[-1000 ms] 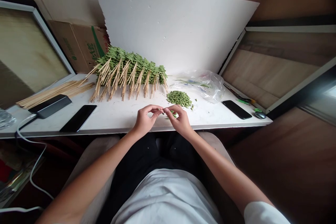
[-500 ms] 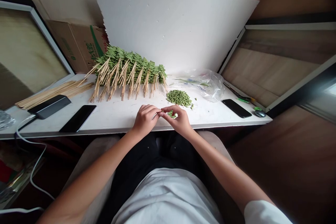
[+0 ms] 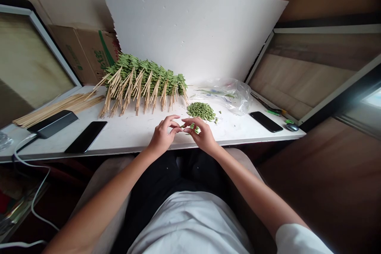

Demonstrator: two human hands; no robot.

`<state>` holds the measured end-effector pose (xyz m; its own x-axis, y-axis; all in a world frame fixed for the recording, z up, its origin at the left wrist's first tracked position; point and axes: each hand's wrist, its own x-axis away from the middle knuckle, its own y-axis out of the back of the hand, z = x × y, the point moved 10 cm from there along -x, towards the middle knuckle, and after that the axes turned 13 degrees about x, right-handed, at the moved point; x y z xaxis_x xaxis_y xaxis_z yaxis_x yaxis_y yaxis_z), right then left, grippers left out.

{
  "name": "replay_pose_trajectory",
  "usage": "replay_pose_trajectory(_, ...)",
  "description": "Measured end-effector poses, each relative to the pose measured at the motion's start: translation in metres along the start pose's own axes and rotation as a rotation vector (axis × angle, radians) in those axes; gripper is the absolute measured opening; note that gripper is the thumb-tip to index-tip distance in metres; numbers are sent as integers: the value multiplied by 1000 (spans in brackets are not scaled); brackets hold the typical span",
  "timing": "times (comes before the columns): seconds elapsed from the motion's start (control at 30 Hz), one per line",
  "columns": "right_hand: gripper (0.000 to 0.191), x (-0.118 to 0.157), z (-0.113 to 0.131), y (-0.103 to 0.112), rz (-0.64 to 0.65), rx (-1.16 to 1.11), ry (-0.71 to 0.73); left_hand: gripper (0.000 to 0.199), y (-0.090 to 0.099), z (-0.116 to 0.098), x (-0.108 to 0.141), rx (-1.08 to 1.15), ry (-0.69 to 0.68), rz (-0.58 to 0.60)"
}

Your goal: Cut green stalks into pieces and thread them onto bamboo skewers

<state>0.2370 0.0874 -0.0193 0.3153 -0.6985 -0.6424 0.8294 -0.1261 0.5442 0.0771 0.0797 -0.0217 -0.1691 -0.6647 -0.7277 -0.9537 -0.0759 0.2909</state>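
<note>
My left hand (image 3: 162,134) and my right hand (image 3: 204,135) meet near the table's front edge, thumbs and forefingers almost touching. Between their fingertips is a small green piece, mostly hidden, and I cannot make out which hand grips it. A few green pieces (image 3: 195,127) show behind my right fingers. Just beyond lies a small heap of short green pieces (image 3: 201,110). Further left, a large stack of green pieces on sticks (image 3: 145,69) has its bare wooden ends pointing towards me.
Loose wooden sticks (image 3: 59,107), a black power bank (image 3: 53,124) with a white cable and a black phone (image 3: 86,137) lie left. Right are a clear plastic bag (image 3: 238,97), another phone (image 3: 266,122) and a mouse (image 3: 292,127). A white board (image 3: 190,27) stands behind.
The fingers of both hands have spread apart a little, and a green piece now shows between the fingertips. The view has shifted slightly.
</note>
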Motion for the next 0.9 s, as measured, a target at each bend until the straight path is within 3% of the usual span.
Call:
replay_pose_trajectory(0.1, 13, -1, 10, 5, -21, 99, 103, 37, -4, 1, 1, 40, 24, 36)
replay_pose_trajectory(0.37, 17, 2, 8, 7, -99, 264, 128, 18, -14, 3, -2, 120, 77, 69)
replay_pose_trajectory(0.5, 20, 5, 8, 3, -90, 237, 135, 14, -18, 6, -2, 147, 106, 95)
replay_pose_trajectory(0.7, 22, 6, 6, 2, -81, 153, 114, 23, -25, -1, 1, 33, -45, 174)
replay_pose_trajectory(0.9, 21, 7, -10, -3, -67, -36, -52, 26, -24, -1, 1, 96, -50, 183)
